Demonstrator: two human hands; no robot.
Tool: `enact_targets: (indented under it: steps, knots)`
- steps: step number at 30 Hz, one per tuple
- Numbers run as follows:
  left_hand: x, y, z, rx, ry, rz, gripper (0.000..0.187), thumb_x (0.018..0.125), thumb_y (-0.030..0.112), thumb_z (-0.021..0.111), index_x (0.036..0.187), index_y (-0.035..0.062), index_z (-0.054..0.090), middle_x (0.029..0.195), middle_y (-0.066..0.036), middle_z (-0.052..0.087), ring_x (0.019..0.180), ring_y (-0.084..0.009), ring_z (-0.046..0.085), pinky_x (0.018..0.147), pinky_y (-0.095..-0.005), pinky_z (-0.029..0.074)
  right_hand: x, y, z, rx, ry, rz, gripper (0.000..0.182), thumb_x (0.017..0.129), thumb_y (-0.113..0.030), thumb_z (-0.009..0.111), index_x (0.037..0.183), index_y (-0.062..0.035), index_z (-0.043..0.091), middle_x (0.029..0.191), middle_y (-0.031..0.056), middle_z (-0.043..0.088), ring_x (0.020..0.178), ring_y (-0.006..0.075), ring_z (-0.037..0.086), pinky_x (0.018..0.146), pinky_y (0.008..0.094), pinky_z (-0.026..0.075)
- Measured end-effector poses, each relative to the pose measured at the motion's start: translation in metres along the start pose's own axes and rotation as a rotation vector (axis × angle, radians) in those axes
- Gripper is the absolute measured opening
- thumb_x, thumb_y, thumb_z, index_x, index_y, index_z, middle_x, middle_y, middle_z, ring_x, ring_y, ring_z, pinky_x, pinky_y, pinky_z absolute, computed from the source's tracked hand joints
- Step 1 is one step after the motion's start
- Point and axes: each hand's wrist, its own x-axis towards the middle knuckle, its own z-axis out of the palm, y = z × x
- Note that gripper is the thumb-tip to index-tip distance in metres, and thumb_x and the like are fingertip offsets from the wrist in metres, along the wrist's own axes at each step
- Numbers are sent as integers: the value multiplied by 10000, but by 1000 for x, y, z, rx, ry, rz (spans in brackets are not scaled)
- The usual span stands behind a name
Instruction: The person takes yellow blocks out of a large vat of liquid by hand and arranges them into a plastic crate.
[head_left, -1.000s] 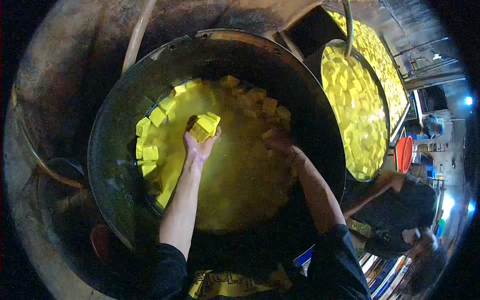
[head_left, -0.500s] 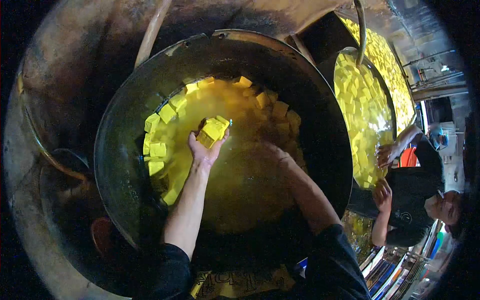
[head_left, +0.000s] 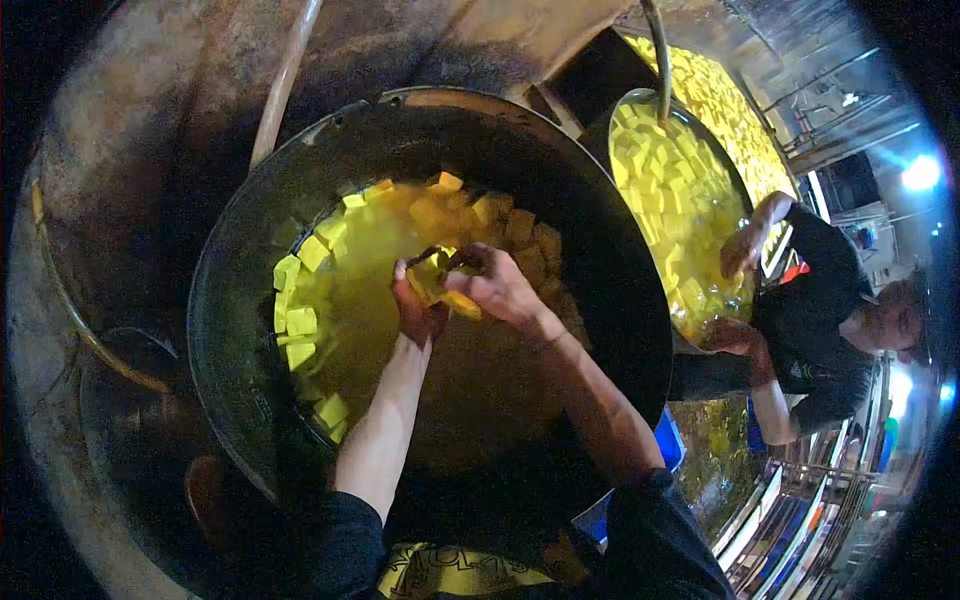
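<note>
My left hand is cupped above the cloudy yellow liquid, its fingers curled around yellow tofu blocks. From the right, my right hand bends over the same tofu, with another yellow block showing beneath its fingers. How many blocks are held is partly hidden by the fingers. Both hands are over a large dark wok. Along its left inner side several tofu blocks stick out of the liquid, while darker ones lie at the far right.
A second pan full of yellow blocks stands at the right, where a co-worker's hands reach over it. More blocks are spread behind that pan. A pole leans at the back left, and a curved pipe runs along the left wall.
My right hand has risen out of the liquid and joined my left hand at the tofu. The view has shifted slightly, and the co-worker's hands have moved over the second pan.
</note>
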Motion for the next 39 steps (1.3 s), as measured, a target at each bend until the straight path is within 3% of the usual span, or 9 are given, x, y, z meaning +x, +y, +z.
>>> enact_targets:
  steps: [5, 8, 13, 18, 21, 25, 27, 35, 39]
  knots:
    - [-6, -26, 45, -226, 75, -38, 488, 883, 475, 406, 1089, 55, 548, 998, -77, 617, 928, -230, 595, 854, -379, 466, -38, -41, 9, -653, 341, -375, 603, 761, -286, 688, 1216, 29, 450, 1141, 215, 525, 1039, 316, 531, 847, 376, 446]
    - [-26, -39, 77, -162, -52, -84, 480, 901, 488, 383, 1084, 72, 537, 1043, -60, 595, 939, -203, 576, 858, -376, 454, -70, -55, -3, -936, 528, -199, 856, 692, -303, 733, 1367, -12, 296, 1275, 221, 420, 1197, 357, 413, 1000, 400, 331]
    - [-69, -86, 174, 186, -122, -44, 484, 907, 498, 379, 1109, 81, 521, 1065, -61, 586, 952, -231, 567, 857, -414, 453, -159, -75, -61, -194, 105, -217, 931, 631, -346, 742, 1382, -27, 294, 1205, 93, 482, 1117, 187, 471, 971, 302, 370]
    - [-186, -152, 243, 804, -480, 35, 647, 900, 488, 438, 1292, -20, 358, 1252, -211, 406, 1147, -307, 427, 991, -374, 329, -337, -55, -55, 201, 449, -320, 757, 577, -406, 711, 1199, -38, 482, 1089, 76, 563, 1000, 164, 549, 884, 293, 439]
    - [-256, -202, 248, 1376, -655, -33, 879, 800, 523, 576, 1402, 20, 180, 1384, -351, 142, 1295, -482, 188, 1016, -599, 174, -438, 17, -28, 492, 811, -247, 750, 570, -395, 670, 1185, -2, 494, 1115, 129, 570, 1013, 231, 568, 902, 342, 457]
    - [-242, -221, 220, 1623, -904, 495, 820, 744, 433, 647, 1362, 56, 262, 1370, -276, 213, 1294, -440, 208, 984, -647, 157, -509, 178, 20, 986, 1038, -172, 601, 670, -280, 627, 1168, 30, 500, 1144, 164, 569, 1031, 313, 568, 950, 395, 446]
    - [-230, -223, 214, 1598, -984, 723, 616, 780, 322, 618, 1260, 1, 400, 1322, -249, 309, 1227, -410, 333, 995, -509, 285, -536, 278, 34, 1311, 1065, 49, 486, 755, -206, 582, 1167, 36, 498, 1161, 172, 564, 1047, 314, 566, 946, 406, 451]
    - [-328, -372, -6, 1896, -1639, -357, 365, 767, 136, 588, 1116, 28, 579, 1257, -146, 495, 1196, -300, 432, 986, -429, 354, -583, 368, 48, 1313, 1046, 171, 378, 826, -192, 559, 1150, 1, 525, 1097, 127, 604, 1005, 274, 599, 921, 426, 470]
    - [-334, -430, -101, 2093, -1911, -146, 382, 817, 164, 542, 1189, 78, 561, 1389, -71, 396, 1302, -259, 324, 1032, -460, 301, -575, 401, 41, 1149, 987, 343, 400, 790, -271, 606, 1116, -44, 561, 1077, 51, 568, 995, 202, 540, 868, 452, 477]
